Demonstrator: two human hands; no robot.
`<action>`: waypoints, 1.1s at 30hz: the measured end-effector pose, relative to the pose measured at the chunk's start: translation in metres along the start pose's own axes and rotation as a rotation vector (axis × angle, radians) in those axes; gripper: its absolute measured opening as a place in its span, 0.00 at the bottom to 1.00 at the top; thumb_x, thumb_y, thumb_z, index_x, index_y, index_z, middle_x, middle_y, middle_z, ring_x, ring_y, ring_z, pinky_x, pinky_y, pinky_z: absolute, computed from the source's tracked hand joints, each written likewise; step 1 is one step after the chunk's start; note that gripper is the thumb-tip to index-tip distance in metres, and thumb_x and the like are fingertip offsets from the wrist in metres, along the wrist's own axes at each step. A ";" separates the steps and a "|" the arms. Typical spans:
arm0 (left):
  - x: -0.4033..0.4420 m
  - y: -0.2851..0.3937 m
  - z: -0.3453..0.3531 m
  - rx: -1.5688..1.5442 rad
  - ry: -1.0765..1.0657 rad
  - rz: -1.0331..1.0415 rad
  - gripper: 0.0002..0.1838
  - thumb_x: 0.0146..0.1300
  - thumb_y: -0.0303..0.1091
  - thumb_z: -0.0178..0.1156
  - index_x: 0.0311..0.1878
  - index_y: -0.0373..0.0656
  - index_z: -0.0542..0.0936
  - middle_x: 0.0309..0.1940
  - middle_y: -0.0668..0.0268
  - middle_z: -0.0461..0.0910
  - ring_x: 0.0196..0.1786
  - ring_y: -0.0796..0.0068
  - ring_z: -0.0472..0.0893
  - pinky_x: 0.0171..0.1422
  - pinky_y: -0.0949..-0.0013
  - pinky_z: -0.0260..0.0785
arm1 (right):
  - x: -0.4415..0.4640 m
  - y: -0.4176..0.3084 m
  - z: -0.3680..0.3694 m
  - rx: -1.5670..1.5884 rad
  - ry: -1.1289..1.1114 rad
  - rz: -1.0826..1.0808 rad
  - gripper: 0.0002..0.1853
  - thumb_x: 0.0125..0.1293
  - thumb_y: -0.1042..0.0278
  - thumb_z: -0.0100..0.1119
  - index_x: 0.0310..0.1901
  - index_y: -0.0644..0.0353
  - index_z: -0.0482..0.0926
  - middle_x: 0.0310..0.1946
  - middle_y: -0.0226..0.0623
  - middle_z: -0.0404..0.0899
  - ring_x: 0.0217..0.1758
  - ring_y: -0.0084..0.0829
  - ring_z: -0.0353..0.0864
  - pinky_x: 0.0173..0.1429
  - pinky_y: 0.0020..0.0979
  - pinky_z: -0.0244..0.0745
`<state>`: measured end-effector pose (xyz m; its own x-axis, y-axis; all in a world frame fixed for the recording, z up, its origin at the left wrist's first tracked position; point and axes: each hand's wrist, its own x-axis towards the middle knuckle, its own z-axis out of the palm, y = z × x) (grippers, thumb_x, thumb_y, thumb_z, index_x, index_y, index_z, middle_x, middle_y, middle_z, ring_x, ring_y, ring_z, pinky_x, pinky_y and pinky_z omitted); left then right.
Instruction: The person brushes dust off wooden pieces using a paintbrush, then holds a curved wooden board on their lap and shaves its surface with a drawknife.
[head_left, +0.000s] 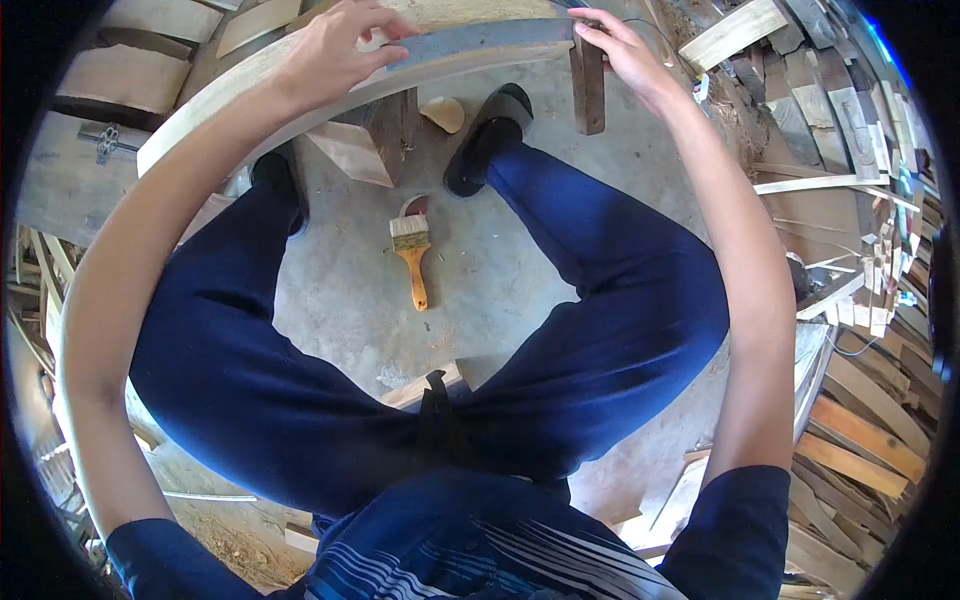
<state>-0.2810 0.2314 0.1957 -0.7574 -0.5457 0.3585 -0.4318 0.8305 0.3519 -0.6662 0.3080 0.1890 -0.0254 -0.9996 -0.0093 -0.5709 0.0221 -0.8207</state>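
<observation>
The left hand (352, 42) pinches the left end of a grey strip (480, 40) between thumb and fingers, and the right hand (618, 55) grips the upper end of a dark block (588, 85) at the strip's right end. The strip is at the top centre of the frame, along the edge of a curved plank (235, 85); whether it rests on the wood or is slightly above, I cannot tell. In my judgement, the main danger is slipping: the left hand holds by the fingertips only, so a strong pull at the block could turn the strip out of line. If its lower edge is sharp, which I cannot see, these fingers are too close. The plank may also shift, because no hand steadies it directly. A dropped strip could hit the right foot (490, 140), or the brush (412, 262) lying on the floor (340, 260) in the centre.
</observation>
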 end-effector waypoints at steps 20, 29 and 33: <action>-0.002 0.013 -0.006 -0.159 -0.123 -0.151 0.12 0.64 0.39 0.68 0.49 0.47 0.87 0.43 0.70 0.84 0.44 0.72 0.76 0.55 0.66 0.72 | -0.024 -0.025 -0.005 -0.071 -0.100 0.226 0.29 0.72 0.38 0.57 0.66 0.46 0.77 0.57 0.28 0.79 0.61 0.28 0.76 0.63 0.43 0.70; -0.002 0.015 -0.006 -0.132 -0.071 -0.129 0.15 0.61 0.45 0.69 0.48 0.50 0.88 0.42 0.64 0.86 0.41 0.67 0.79 0.52 0.63 0.75 | -0.026 -0.026 -0.004 -0.005 -0.113 0.278 0.29 0.70 0.36 0.59 0.64 0.46 0.77 0.56 0.28 0.78 0.60 0.27 0.74 0.61 0.41 0.68; -0.002 0.016 -0.007 -0.110 -0.095 -0.173 0.16 0.61 0.45 0.70 0.50 0.50 0.88 0.40 0.64 0.86 0.41 0.67 0.79 0.52 0.62 0.75 | -0.025 -0.024 -0.004 -0.024 -0.112 0.279 0.29 0.71 0.36 0.58 0.64 0.45 0.77 0.56 0.28 0.78 0.61 0.28 0.73 0.61 0.42 0.67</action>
<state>-0.2831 0.2447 0.2068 -0.7215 -0.6620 0.2031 -0.5074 0.7050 0.4956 -0.6553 0.3329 0.2109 -0.0939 -0.9504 -0.2965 -0.5742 0.2950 -0.7637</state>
